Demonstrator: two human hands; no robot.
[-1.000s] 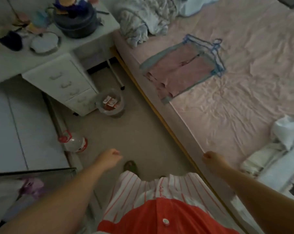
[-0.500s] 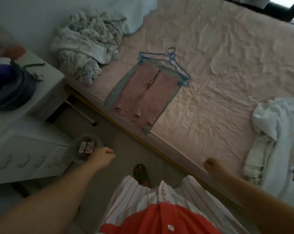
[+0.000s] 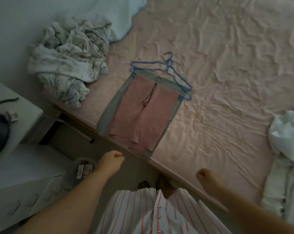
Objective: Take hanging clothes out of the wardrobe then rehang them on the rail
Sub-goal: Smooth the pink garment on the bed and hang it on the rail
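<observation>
Pink and grey clothes [image 3: 139, 114] lie flat on the pink bed [image 3: 227, 81], still on blue wire hangers [image 3: 169, 73], their hems hanging over the bed's near edge. My left hand [image 3: 111, 162] hovers over the floor just short of those hems, fingers curled, holding nothing. My right hand [image 3: 204, 174] is at the bed's near edge further right, also curled into an empty fist. Neither hand touches the clothes. The wardrobe and rail are out of view.
A crumpled white blanket [image 3: 68, 71] sits at the bed's far left corner. White clothes [image 3: 288, 149] are piled at the right edge. A white drawer unit [image 3: 24, 174] stands on the left, with a small bin [image 3: 85, 168] beside it on the floor.
My view has swung right and toward the bed, so the hangered clothes now lie straight ahead. Both hands stay curled and empty, and have come closer to the bed's edge.
</observation>
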